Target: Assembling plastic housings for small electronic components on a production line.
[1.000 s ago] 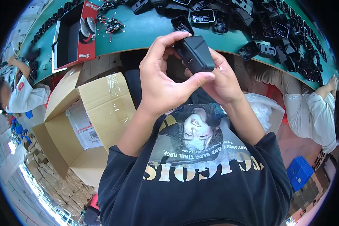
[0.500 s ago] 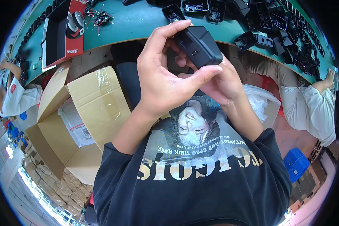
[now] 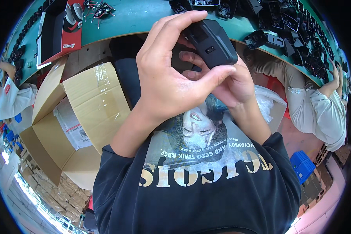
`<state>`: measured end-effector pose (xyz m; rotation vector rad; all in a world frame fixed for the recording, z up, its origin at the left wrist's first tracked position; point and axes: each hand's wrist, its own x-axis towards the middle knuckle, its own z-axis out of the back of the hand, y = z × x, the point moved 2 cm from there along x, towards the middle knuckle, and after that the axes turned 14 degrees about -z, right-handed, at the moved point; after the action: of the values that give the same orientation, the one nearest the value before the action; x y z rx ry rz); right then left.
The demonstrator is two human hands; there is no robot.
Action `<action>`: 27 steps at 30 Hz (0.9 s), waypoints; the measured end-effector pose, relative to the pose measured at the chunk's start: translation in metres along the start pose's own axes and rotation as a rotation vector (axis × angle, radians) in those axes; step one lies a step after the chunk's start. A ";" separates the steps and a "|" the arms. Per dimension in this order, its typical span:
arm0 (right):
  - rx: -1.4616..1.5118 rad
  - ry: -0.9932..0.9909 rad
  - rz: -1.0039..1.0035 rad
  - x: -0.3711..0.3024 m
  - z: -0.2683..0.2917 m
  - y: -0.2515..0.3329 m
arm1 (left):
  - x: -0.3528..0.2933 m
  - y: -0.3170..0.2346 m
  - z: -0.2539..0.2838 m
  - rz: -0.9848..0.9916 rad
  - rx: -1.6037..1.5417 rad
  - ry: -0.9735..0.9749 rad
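Note:
A black plastic housing, boxy with a stepped top and a small rectangular slot, is held up just over the table's near edge. My left hand grips it, fingers along its far left end and thumb across its near right corner. My right hand is behind and below the housing. Its palm meets the near right end, while a couple of its curled fingertips show under the left side. The housing's underside and part of the right hand's grip are hidden.
On the green table lie wired parts, a red and black box and many black housings. An open cardboard carton stands at my left, a plastic bag at my right. Another person sits to the right.
The housing has shifted slightly right and turned a little in my hands. My right fingertips show more clearly below it. The whole view has also shifted slightly.

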<state>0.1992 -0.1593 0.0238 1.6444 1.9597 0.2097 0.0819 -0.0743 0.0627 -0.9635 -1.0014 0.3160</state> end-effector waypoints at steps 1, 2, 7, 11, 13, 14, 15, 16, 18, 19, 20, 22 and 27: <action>0.000 -0.003 0.000 0.000 0.000 -0.001 | -0.001 -0.001 0.000 0.002 -0.003 0.000; 0.013 0.025 -0.002 0.000 0.002 -0.002 | -0.001 -0.001 0.000 0.010 -0.013 0.000; 0.070 0.085 -0.024 -0.001 0.003 -0.009 | -0.007 -0.005 0.000 0.075 -0.059 -0.014; 0.120 0.011 -0.072 -0.002 0.002 -0.011 | -0.011 -0.003 -0.001 0.189 -0.114 -0.051; 0.037 -0.016 -0.085 -0.002 0.005 -0.004 | -0.009 0.005 -0.001 0.235 -0.124 -0.015; -0.004 -0.031 -0.087 -0.002 0.008 0.000 | -0.007 0.008 -0.001 0.255 -0.131 0.006; -0.046 -0.048 -0.086 -0.003 0.010 0.004 | -0.005 0.010 -0.001 0.273 -0.140 0.030; -0.053 -0.067 -0.060 -0.004 0.016 0.011 | -0.002 0.012 -0.002 0.260 -0.166 0.046; -0.543 -0.154 -0.028 -0.008 0.031 0.024 | 0.002 0.012 -0.001 0.087 0.054 0.244; -0.785 -0.203 -0.020 -0.011 0.039 0.030 | 0.005 0.013 -0.003 -0.005 0.167 0.337; -1.026 -0.257 -0.017 -0.015 0.045 0.037 | 0.009 0.016 -0.010 -0.101 0.280 0.426; -1.064 -0.358 -0.012 -0.029 0.046 0.051 | 0.010 0.026 -0.024 -0.094 0.242 0.448; -1.340 -0.686 0.174 -0.052 0.063 0.090 | 0.012 0.070 -0.065 -0.069 0.216 0.435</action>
<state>0.3125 -0.2023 0.0294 0.7633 0.7450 0.7141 0.1547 -0.0615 0.0014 -0.7564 -0.5868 0.1430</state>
